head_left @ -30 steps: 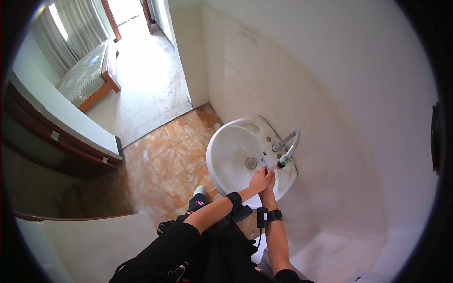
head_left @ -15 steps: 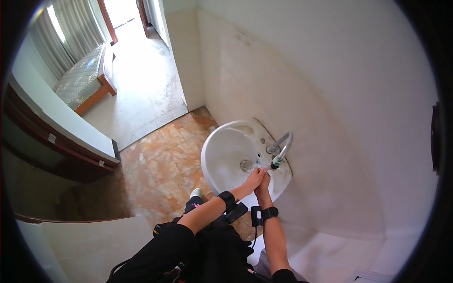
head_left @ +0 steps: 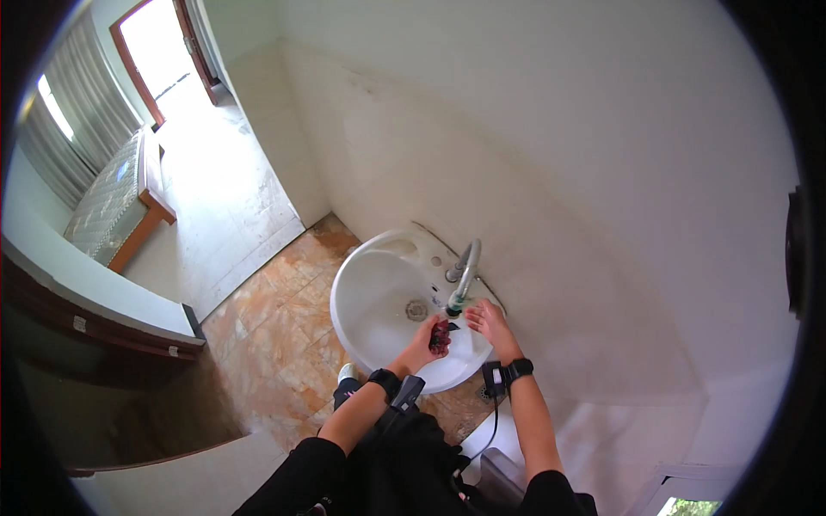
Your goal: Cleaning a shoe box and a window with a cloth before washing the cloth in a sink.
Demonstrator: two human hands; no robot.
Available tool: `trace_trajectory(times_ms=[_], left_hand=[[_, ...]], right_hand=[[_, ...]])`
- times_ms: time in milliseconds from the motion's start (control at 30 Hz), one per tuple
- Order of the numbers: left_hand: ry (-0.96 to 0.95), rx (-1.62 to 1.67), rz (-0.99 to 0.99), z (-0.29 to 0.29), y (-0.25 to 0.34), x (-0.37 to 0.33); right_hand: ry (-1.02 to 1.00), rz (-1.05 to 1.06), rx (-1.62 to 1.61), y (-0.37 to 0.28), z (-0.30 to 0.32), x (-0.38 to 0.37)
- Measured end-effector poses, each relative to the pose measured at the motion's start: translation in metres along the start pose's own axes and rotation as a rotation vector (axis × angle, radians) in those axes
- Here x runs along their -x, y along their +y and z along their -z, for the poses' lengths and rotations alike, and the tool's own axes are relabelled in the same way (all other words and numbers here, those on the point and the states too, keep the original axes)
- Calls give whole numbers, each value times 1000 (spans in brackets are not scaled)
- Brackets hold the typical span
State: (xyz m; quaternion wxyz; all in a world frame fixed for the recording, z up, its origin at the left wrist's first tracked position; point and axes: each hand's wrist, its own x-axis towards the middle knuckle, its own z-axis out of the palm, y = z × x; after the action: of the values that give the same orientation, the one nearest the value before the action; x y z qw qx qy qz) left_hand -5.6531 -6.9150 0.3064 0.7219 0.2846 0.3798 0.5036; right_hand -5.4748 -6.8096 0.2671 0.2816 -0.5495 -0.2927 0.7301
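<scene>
Head view, 1 camera only. Landmark: the white sink (head_left: 379,284).

Change since 1.0 s ago: both hands were pressed together over the basin's near rim; now they have come apart. The left hand (head_left: 428,337) sits over the near part of the basin, fingers curled around a small dark red object (head_left: 440,335), too small to identify. The right hand (head_left: 487,320) has moved toward the sink's right rim, fingers loosely spread, holding nothing visible, just beside the lower end of the curved metal tap (head_left: 462,275).

Whether water runs from the tap: cannot tell.

Reading: the split suggests the dark red object now rests in the left hand alone, held under the spout, with the right hand freed beside it.

Drain (head_left: 416,309) at basin centre, uncovered. Black bands on both wrists.
</scene>
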Motion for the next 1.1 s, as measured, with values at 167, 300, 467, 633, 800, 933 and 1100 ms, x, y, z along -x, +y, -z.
trace_trajectory(times_ms=[167,300,467,633,800,933,1100], left_hand=[[388,672,452,21,-30,-32],[546,540,450,6,-33,-44],[796,463,317,40,-20,-29],[798,297,369,37,11,-27],[507,305,453,77,29,-26],[610,330,413,100,39,-39],[283,322,263,145,76,-57]], right_hand=[[-218,-195,-410,-21,15,-66],[-306,180,-182,-22,62,-112],[-223,216,-90,-22,10,-101],[-213,171,-627,-26,26,-105],[-293,406,-120,-38,16,-70],[73,358,-355,-7,-4,15],[399,265,-306,97,-18,153]])
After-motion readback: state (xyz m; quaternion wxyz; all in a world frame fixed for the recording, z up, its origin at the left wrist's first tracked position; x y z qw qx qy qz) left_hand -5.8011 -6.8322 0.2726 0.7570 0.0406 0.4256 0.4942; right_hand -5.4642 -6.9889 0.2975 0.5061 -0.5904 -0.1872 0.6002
